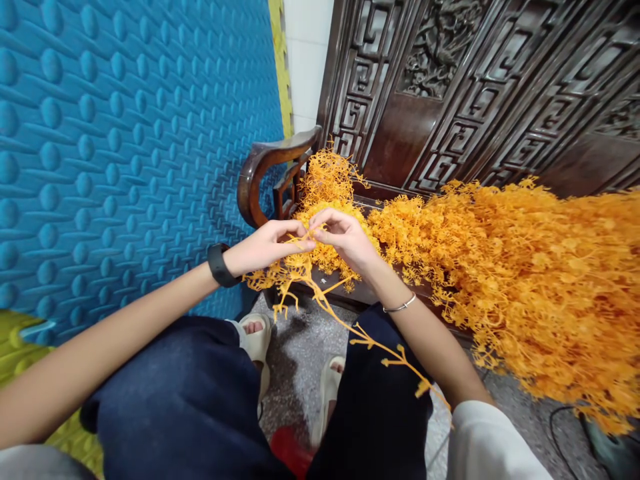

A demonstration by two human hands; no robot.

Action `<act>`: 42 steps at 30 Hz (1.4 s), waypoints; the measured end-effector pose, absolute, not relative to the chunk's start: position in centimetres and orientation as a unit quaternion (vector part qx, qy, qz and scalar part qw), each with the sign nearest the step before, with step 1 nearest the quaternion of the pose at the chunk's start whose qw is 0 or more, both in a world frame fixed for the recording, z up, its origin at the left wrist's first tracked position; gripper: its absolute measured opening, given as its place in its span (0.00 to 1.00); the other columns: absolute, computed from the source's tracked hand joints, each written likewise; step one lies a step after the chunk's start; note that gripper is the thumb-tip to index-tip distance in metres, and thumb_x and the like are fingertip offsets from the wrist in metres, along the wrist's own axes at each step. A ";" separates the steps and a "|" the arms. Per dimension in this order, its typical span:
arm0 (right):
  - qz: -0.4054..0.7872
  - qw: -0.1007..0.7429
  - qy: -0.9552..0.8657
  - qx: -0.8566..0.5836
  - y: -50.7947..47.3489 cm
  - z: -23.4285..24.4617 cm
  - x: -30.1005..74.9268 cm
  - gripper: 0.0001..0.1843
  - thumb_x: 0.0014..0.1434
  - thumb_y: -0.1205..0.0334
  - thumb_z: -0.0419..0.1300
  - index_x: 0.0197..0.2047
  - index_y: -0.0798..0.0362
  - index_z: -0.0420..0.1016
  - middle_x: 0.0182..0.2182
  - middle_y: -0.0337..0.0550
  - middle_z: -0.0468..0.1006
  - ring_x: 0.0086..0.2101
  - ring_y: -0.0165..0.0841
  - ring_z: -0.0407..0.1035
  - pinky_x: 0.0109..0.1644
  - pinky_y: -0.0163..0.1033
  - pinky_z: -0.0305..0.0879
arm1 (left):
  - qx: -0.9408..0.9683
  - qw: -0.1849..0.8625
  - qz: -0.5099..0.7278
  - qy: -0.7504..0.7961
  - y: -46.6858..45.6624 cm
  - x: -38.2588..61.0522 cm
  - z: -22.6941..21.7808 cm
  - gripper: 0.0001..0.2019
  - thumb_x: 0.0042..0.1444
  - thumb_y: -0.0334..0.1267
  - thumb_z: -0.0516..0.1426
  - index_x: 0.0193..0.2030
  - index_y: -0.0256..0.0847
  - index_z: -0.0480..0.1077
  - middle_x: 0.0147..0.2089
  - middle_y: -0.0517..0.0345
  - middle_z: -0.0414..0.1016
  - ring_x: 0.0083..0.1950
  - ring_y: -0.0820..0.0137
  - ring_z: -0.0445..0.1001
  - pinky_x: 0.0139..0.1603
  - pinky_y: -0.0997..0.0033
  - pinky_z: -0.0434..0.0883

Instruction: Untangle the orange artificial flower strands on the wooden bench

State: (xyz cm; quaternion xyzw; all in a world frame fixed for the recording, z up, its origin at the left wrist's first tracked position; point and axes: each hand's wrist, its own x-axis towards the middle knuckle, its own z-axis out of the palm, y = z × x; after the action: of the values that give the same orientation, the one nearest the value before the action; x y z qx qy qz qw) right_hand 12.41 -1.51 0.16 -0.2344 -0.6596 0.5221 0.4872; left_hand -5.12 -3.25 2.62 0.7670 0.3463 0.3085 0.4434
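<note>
Sprig (367, 341) of orange plastic, held near centre frame, just short of the settee (257, 167) edge; upper end bunched between both hands, thin stem trailing off toward 5 o'clock across the right thigh, small side twigs along it; more frilly bits hanging below the fingers toward 7 o'clock. Left hand (270, 245) in from 8 o'clock, grip narrow, thumb and fingertips pinched on the sprig top; black watch (219, 265) on that wrist. Right hand (345, 241) in from 5 o'clock, grip likewise closed on the same sprig, fingers curled over it, fingertips touching those of the left; thin silver bracelet (400, 306) on that wrist. Pile (540, 280) of matching orange sprigs at 3 o'clock, heaped along the settee seat and spilling over its front edge, reaching right up behind the hands; touching the held sprig or not, cannot tell. Dark carved back (450, 80) at 1 o'clock; curved wooden armrest at 11 o'clock of the hands. Blue studded mat (125, 133) filling 9 to 11 o'clock. Below, dark trousers, two pale sandals (257, 337) on speckled floor (300, 347) at 6 o'clock; black cable (560, 433) at 4 o'clock, beside the pile.
</note>
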 end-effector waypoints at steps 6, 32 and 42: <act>0.558 0.496 -0.619 -0.243 -1.2 0.2 12.5 0.15 0.44 0.53 0.69 0.29 0.51 0.70 0.31 0.37 0.70 0.36 0.29 0.64 0.46 0.39 0.62 | 0.745 0.495 0.313 0.321 -3.2 -5.4 2.6 0.08 0.52 0.37 0.58 0.37 0.35 0.68 0.36 0.56 0.75 0.41 0.71 0.73 0.46 0.69 0.67; 0.677 0.601 -0.228 -0.359 2.5 -1.4 9.7 0.12 0.48 0.75 0.60 0.22 0.53 0.62 0.18 0.34 0.65 0.22 0.25 0.59 0.30 0.33 0.58 | 0.742 0.404 0.357 0.397 -0.9 -2.9 1.4 0.14 0.53 0.47 0.54 0.27 0.37 0.63 0.25 0.64 0.58 0.27 0.75 0.55 0.29 0.74 0.56; 0.263 0.792 -0.283 -0.472 8.5 -2.8 20.6 0.03 0.53 0.64 0.56 0.30 0.52 0.67 0.27 0.36 0.70 0.32 0.28 0.65 0.38 0.34 0.62 | 0.736 0.413 0.338 0.417 -1.5 -4.1 1.1 0.17 0.53 0.52 0.53 0.26 0.39 0.63 0.25 0.62 0.61 0.27 0.74 0.58 0.29 0.74 0.58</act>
State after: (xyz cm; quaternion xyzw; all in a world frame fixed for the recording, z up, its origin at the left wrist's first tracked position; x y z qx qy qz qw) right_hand 20.59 8.48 -2.81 -0.4722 -0.2825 0.2634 0.7923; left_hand -4.09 -1.48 1.13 0.7361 0.4170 0.3377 0.4126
